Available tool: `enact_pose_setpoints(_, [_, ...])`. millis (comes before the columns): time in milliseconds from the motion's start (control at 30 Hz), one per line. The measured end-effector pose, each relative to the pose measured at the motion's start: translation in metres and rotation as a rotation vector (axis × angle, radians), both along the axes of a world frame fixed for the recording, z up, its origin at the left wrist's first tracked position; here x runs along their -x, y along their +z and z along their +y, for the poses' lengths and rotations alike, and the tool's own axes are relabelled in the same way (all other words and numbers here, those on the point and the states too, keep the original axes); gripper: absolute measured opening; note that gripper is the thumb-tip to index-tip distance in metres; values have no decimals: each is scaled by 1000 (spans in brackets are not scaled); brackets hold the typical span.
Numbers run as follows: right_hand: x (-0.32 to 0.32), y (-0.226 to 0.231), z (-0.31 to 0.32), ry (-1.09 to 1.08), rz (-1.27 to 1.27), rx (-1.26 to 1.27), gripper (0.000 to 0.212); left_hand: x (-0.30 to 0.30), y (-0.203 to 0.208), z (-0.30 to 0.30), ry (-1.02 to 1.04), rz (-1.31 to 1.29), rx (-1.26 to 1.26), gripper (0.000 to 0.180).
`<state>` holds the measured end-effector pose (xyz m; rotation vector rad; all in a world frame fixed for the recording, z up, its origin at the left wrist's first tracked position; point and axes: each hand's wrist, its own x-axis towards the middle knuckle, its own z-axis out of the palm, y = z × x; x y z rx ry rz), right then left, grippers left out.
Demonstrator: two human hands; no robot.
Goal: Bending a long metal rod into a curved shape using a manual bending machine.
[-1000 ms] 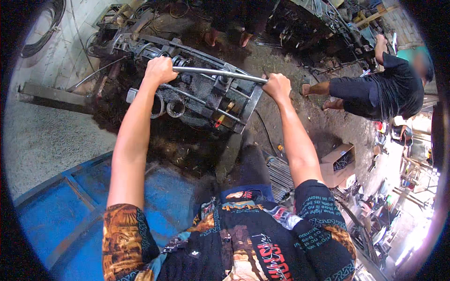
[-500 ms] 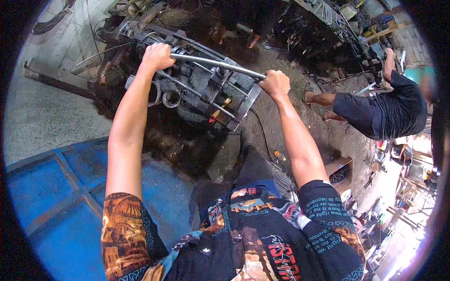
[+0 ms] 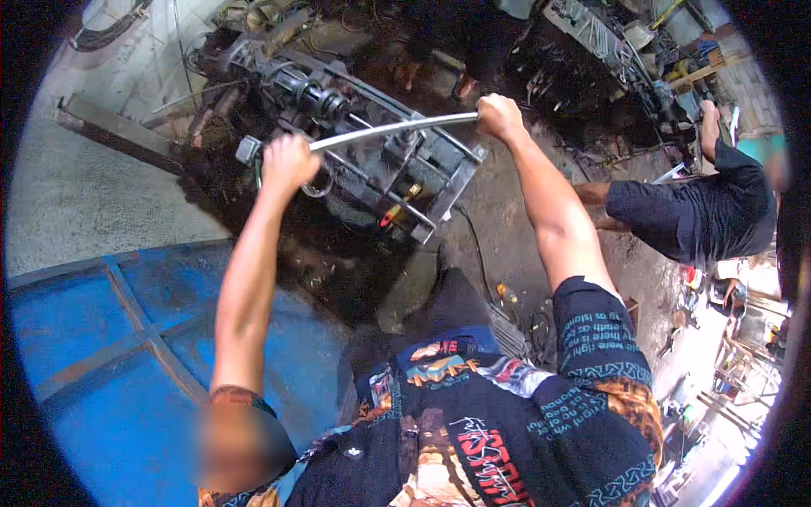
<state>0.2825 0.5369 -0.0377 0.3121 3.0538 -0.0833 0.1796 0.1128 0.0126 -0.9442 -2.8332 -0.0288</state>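
A long, smooth metal bar [image 3: 363, 134] spans the gap between my hands, looking slightly bowed in this wide view. My left hand [image 3: 289, 160] is closed round its left end, and my right hand [image 3: 500, 117] grips the far right end. Under the bar lies a greasy metal machine [image 3: 457, 188] with parallel rods, a cylindrical part [image 3: 325, 103] and an end plate. Whether the bar joins the machine below is hard to tell. A small brush [image 3: 394, 211] with yellow and red parts rests on the frame near the end plate.
A large blue metal panel [image 3: 93, 338] with crossed ribs is at the lower left. A heavy metal beam [image 3: 118, 135] lies by the pale wall. Another person [image 3: 697, 203] in dark clothes bends over a cluttered workbench at right. A dark cable [image 3: 478, 253] runs along the floor.
The bar has turned: my left hand has come nearer to me, while my right hand has swung farther away. Both hands keep their grip. The view has shifted slightly.
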Motion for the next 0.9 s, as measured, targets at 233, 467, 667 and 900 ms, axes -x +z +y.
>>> enact_pose_setpoints(233, [76,26,9,259,-155,-129,18,-89,18,11,287,-378,-57,31])
enact_pose_setpoints(467, [87,9,-10,246,558,-102,46,-131,19,16,436,-469,-149,38])
enact_pose_setpoints(667, [144,-34,-26,-498,334,1162,59,-158,33,-23,370,-783,-733,50])
enact_pose_setpoints(900, [173,25,-177,-293,76,1045,56,-139,18,-125,621,-547,-889,51])
